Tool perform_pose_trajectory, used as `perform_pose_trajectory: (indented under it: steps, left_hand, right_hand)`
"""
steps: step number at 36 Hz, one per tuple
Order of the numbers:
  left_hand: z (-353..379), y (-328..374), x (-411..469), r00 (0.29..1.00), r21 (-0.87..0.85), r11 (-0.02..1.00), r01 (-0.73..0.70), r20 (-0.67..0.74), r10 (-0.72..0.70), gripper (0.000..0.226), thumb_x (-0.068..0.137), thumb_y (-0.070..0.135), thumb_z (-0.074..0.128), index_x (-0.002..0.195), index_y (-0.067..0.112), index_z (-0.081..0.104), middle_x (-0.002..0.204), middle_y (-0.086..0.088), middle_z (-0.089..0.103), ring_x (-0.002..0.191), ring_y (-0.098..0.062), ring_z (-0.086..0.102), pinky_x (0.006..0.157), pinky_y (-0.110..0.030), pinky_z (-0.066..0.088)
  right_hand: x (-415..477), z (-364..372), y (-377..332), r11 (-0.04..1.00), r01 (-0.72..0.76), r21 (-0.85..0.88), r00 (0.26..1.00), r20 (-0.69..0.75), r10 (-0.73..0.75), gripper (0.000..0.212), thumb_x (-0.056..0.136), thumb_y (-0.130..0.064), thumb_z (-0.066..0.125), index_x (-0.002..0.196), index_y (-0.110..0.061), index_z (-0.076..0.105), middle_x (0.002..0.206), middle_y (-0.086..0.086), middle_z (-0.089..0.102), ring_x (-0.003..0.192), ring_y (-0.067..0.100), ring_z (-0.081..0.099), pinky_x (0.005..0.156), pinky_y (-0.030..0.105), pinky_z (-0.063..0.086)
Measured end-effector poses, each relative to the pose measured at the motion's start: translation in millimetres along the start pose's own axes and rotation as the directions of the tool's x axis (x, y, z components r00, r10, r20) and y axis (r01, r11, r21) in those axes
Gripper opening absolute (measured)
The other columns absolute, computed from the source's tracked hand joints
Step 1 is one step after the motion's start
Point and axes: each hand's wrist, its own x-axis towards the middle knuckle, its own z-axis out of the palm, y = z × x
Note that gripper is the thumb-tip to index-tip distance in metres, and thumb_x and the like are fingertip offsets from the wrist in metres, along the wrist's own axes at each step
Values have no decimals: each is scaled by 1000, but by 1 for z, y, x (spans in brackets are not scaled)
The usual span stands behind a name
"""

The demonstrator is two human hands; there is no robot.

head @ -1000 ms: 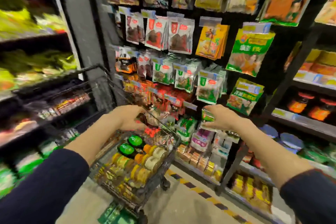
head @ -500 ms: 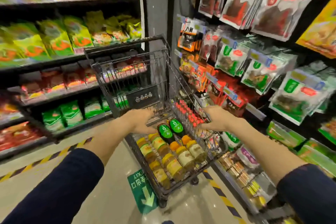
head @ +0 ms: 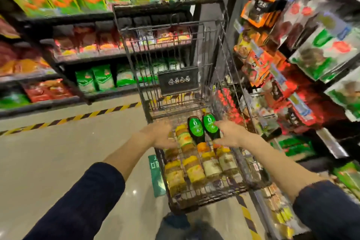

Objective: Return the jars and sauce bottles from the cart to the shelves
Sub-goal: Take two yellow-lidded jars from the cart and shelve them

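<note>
A black wire cart [head: 194,198] stands in the aisle in front of me. Its basket holds several jars with yellow lids [head: 191,169] lying in rows, and two dark sauce bottles with green labels [head: 195,128] lying side by side at the far end. My left hand [head: 161,134] hovers over the left row of jars with its fingers spread. My right hand [head: 230,132] is at the right-hand bottle [head: 209,123], fingers apart, its fingertips at the bottle's side. Motion blur hides any contact.
Shelves of hanging snack packets [head: 303,48] stand close on the right of the cart. Another shelf unit with bagged goods [head: 93,80] runs along the left, beyond a floor strip with yellow-black tape [head: 78,118]. A green floor sign [head: 155,173] lies under the cart.
The view has swung left and down, so the cart now fills the middle. Both hands have left the basket's rim and moved inward over the jars and bottles.
</note>
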Motion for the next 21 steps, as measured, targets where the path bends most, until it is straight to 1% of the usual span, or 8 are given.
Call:
perform_pose_trajectory:
  steps: [2, 4, 7, 10, 14, 16, 18, 21]
  left_hand:
    - [9, 2, 7, 1000, -65, 998, 21, 7, -20, 61, 85, 48, 58, 130, 9, 46, 128, -15, 56, 117, -31, 53, 87, -33, 44]
    - [20, 2, 15, 998, -129, 990, 55, 38, -51, 63, 83, 49, 59, 130, 10, 46, 132, -15, 54, 119, -31, 52, 93, -36, 47]
    - [36, 3, 27, 992, -216, 970, 107, 89, -89, 69, 81, 50, 61, 134, 10, 43, 135, -12, 53, 120, -29, 52, 95, -37, 47]
    - [54, 9, 36, 982, -292, 941, 172, 127, -140, 74, 81, 53, 61, 136, 9, 40, 136, -10, 52, 120, -28, 52, 94, -31, 44]
    - [97, 7, 55, 956, -355, 892, 280, 182, -228, 71, 73, 67, 57, 128, 23, 47, 118, 1, 63, 101, -19, 62, 84, -38, 54]
    - [110, 9, 62, 934, -402, 847, 348, 223, -279, 60, 76, 53, 63, 128, 27, 47, 123, 1, 61, 106, -21, 60, 90, -40, 51]
    - [120, 16, 71, 905, -442, 796, 414, 292, -309, 56, 83, 41, 63, 131, 17, 47, 128, -5, 57, 114, -25, 56, 97, -33, 45]
    - [130, 24, 74, 867, -457, 742, 491, 343, -362, 49, 91, 33, 57, 131, 7, 47, 132, -9, 53, 121, -25, 51, 95, -24, 39]
  right_hand:
    - [13, 8, 4, 999, 36, 8, 999, 37, -36, 76, 84, -39, 61, 144, -7, 29, 149, 13, 35, 137, 27, 34, 109, 39, 34]
    - [27, 17, 7, 998, 54, 26, 995, 79, -55, 76, 83, -39, 61, 144, -7, 28, 148, 14, 37, 135, 28, 37, 107, 40, 37]
    - [50, 31, 13, 995, 74, 69, 989, 125, -82, 66, 84, -39, 62, 135, -5, 41, 131, 18, 52, 122, 32, 49, 96, 42, 45]
    - [70, 43, 17, 989, 82, 122, 975, 195, -105, 53, 86, -32, 62, 129, -6, 47, 127, 17, 55, 117, 33, 52, 97, 40, 44]
    - [94, 57, 20, 980, 181, 80, 947, 254, -196, 64, 83, -45, 62, 129, -5, 44, 127, 17, 53, 117, 32, 51, 91, 42, 45]
    - [104, 68, 24, 977, 204, 65, 935, 283, -214, 67, 82, -48, 61, 131, -7, 42, 129, 17, 51, 119, 32, 49, 92, 43, 45]
    - [112, 77, 31, 977, 198, 74, 920, 329, -211, 67, 83, -47, 61, 133, -7, 41, 133, 16, 50, 122, 32, 47, 95, 43, 44]
    - [114, 93, 39, 972, 87, 217, 909, 383, -167, 60, 84, -38, 63, 132, -7, 45, 135, 18, 50, 124, 33, 47, 100, 44, 42]
